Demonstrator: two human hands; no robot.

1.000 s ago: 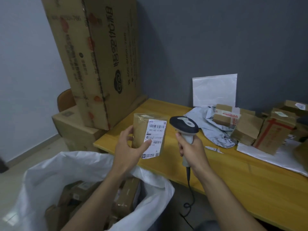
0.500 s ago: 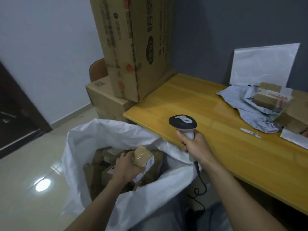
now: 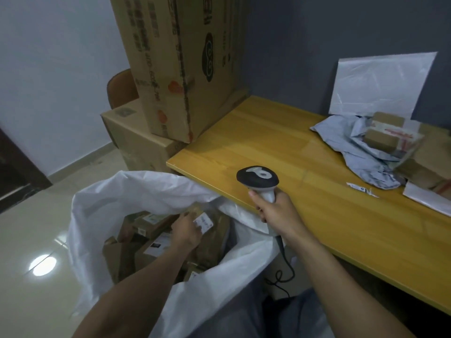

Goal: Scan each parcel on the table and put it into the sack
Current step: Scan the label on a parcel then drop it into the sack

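A white sack stands open on the floor at the table's left end, with several brown parcels inside. My left hand reaches down into it and holds a small brown parcel with a white barcode label, low among the other parcels. Over the table's front edge, my right hand grips the handle of a grey-and-black barcode scanner. Its cable hangs below the table. More brown parcels lie at the right end of the yellow wooden table.
A crumpled grey mailer bag and a torn paper scrap lie on the table. A white mailer leans on the dark wall. Tall cardboard boxes are stacked at the table's left end, with a chair behind.
My left hand carried the labelled parcel from in front of the scanner down into the sack. My view swung left and down. The right hand kept hold of the scanner.
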